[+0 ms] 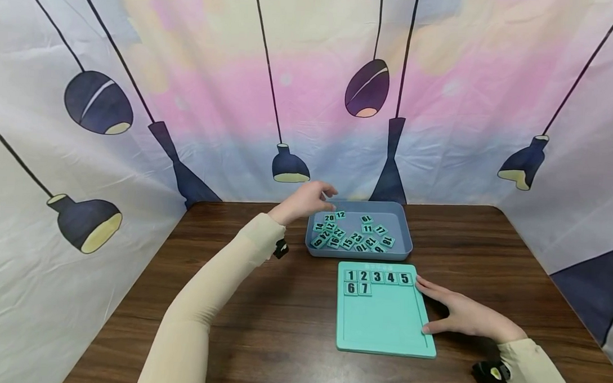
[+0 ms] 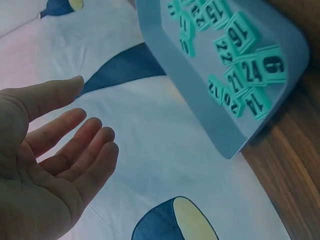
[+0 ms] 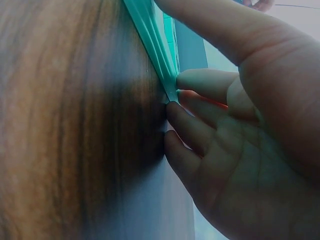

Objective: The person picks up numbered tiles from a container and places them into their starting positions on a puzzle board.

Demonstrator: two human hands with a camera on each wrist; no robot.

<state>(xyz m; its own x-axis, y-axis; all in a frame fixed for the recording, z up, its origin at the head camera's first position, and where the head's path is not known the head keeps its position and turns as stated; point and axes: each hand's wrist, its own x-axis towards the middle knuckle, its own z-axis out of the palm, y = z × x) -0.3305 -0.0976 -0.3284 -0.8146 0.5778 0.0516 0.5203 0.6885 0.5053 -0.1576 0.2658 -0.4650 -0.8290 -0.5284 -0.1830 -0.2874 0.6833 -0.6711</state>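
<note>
Sorting of numbered tiles at a brown wooden surface (image 1: 261,331); a blue-grey tray (image 1: 389,214) lies at the far edge of the surface, and a green board (image 1: 390,324) lies just in front of it, a narrow strip of wood between the two; seven placed tiles (image 1: 377,277) sit flat on the board, 1 to 5 in a row along its far edge, 6 and 7 directly below 1 and 2 at its left edge; the loose tiles (image 1: 368,228), among them 11, 12, 20 and 23, lie at various angles in the tray, crowded mostly toward its left end and near edge; the left hand (image 1: 306,203) hangs by the tray's far left corner, its thumb and loosely bent fingers apart with nothing between them; the right hand (image 1: 466,314) rests at the board's right edge, thumb and forefinger spread, the thumb nearer the near right corner and the forefinger by the far right corner; behind the surface hangs a pastel cloth (image 1: 320,90) printed with dark lamps.
</note>
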